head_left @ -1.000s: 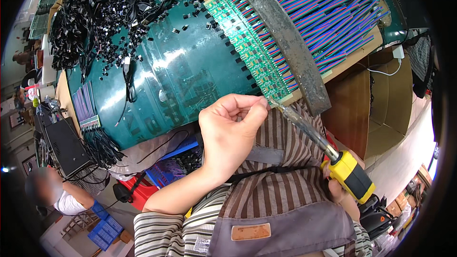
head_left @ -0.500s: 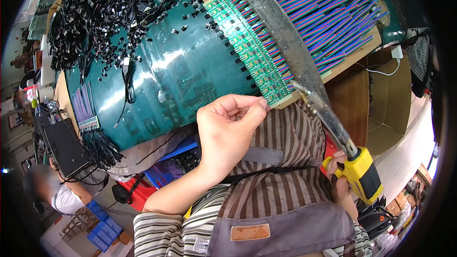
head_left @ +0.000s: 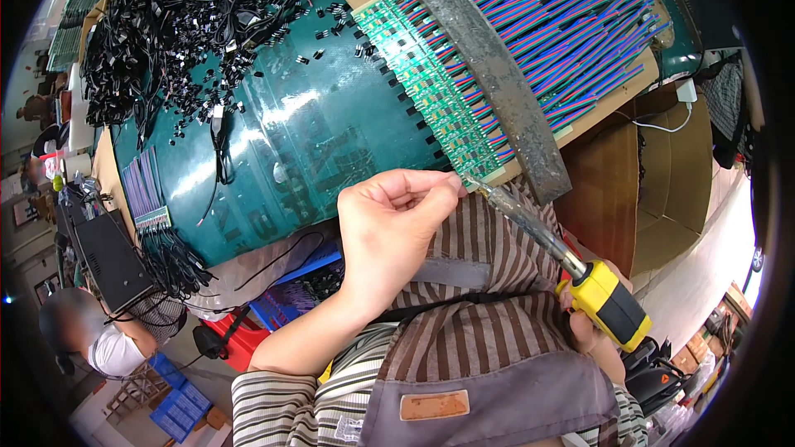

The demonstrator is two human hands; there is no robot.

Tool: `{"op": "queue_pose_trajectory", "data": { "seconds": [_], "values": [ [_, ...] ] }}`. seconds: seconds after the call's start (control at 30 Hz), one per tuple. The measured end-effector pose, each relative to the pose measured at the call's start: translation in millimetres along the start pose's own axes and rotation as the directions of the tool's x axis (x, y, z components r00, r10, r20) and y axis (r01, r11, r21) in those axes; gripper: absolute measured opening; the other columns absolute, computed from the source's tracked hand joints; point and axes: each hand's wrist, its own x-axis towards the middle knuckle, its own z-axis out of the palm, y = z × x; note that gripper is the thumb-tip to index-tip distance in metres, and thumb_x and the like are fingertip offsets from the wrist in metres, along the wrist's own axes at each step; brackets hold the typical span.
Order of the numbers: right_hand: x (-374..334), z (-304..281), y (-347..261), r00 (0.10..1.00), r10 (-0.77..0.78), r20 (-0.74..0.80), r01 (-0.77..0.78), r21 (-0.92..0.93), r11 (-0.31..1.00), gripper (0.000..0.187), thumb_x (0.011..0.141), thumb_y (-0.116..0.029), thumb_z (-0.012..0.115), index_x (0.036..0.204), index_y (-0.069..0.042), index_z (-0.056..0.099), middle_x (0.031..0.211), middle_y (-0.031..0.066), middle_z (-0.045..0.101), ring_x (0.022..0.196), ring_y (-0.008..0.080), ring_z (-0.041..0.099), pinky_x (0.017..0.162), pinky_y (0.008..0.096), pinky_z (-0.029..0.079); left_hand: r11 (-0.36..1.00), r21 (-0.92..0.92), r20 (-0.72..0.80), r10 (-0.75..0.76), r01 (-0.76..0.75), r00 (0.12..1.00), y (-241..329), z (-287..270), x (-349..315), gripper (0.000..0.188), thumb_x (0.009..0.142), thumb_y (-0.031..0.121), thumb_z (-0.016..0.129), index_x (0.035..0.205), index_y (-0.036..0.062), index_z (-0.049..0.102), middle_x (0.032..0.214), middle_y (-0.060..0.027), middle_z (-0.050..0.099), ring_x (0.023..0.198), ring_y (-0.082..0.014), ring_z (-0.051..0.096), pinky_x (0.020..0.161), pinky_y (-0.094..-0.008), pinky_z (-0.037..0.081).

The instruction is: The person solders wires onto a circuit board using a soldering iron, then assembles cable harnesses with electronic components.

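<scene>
The bench is covered with a dark green mat [head_left: 315, 141] under a glossy clear sheet. At its near right edge lies a row of small green circuit boards [head_left: 431, 87], their red, blue and purple wires [head_left: 563, 25] fanned out to the far right over a tan board and pinned under a grey, stained bar [head_left: 489, 74]. A heap of black connectors and leads [head_left: 174, 25] fills the far left of the mat.

The left hand [head_left: 389, 240] is curled, fingertips pressed together in a pinch just beside the nearest board; what it pinches is too small to see. The right hand [head_left: 592, 331], mostly hidden, is wrapped around the yellow-handled soldering iron [head_left: 571, 269], whose tip meets the boards' near end.

A brown cardboard box [head_left: 654, 182] stands at the right, blue crates [head_left: 178, 389] on the floor at the left, where another person [head_left: 91, 339] sits.
</scene>
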Motion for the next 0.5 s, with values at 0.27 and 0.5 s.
{"op": "queue_pose_trajectory", "data": {
  "seconds": [0.27,0.5],
  "values": [
    [-14,1,-2,0.926,0.260,-0.273,-0.215,0.182,0.959,0.029,0.080,-0.029,0.063,0.082,0.000,0.061,0.077,0.0107,0.062,0.067,0.0230,0.063,0.064,0.0340,0.052,1.000,0.030,0.007,-0.005,0.005,1.000,3,3,0,0.014,0.085,0.004,0.069,0.091,-0.0087,0.069,0.085,-0.0113,0.071,0.075,-0.0102,0.065,0.072,-0.0223,0.051],
    [46,-24,5,0.805,-0.130,-0.579,0.261,0.150,0.954,0.054,0.095,-0.043,0.054,0.118,0.005,0.045,0.104,0.0127,0.047,0.064,0.0101,0.046,0.052,0.0230,0.040,0.999,0.032,-0.069,0.000,0.002,0.998,-3,-1,3,0.009,0.083,0.004,0.070,0.083,-0.0049,0.069,0.079,-0.0118,0.071,0.068,-0.0113,0.063,0.065,-0.0224,0.048]
  ]
}}
